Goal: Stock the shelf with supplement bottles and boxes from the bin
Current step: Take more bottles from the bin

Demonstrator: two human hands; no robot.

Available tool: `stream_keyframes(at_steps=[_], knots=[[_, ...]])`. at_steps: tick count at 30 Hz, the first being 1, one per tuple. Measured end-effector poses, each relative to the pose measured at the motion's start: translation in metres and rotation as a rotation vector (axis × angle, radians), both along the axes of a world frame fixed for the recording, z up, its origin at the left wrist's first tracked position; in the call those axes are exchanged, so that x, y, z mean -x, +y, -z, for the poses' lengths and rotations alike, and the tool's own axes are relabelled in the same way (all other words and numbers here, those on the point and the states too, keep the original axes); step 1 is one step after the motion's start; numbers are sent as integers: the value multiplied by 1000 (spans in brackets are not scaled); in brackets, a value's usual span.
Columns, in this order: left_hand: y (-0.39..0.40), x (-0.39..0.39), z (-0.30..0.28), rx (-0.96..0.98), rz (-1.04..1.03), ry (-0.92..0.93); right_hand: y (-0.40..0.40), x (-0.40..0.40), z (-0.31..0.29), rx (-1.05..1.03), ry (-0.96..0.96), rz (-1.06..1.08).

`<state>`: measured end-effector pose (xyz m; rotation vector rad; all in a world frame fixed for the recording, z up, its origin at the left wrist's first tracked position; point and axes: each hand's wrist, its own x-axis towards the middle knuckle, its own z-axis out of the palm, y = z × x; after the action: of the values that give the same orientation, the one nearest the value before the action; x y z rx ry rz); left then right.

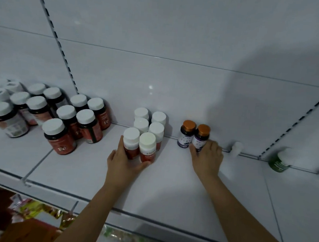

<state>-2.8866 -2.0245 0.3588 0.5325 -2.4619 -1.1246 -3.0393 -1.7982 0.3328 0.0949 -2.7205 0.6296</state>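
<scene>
White shelf point(169, 187) carries several groups of bottles. The left hand point(121, 163) cups the two front red bottles point(139, 147) of a white-capped cluster, fingers curled round them. The right hand point(207, 156) grips the right one of two purple bottles point(200, 139) with orange caps, standing upright near the back wall. Larger Fe bottles point(59, 136) stand further left.

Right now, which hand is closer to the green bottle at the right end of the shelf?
Right. The right hand holds an orange-capped bottle, left of the green bottle. The left hand is farther left, at the white-capped bottles.
</scene>
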Motion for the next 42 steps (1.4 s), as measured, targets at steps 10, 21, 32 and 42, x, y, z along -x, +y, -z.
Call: stream_keyframes(at_steps=[10, 21, 32, 42], knots=[[-11, 1, 3, 27, 38, 10, -18, -50, -10, 195, 85, -35], [-13, 2, 11, 52, 43, 23, -48, -43, -16, -108, 72, -437], [-14, 5, 16, 73, 43, 35, -67, -39, -9, -396, 142, -230], [-14, 4, 13, 55, 65, 46, -66, -41, -12, -342, 60, -190]])
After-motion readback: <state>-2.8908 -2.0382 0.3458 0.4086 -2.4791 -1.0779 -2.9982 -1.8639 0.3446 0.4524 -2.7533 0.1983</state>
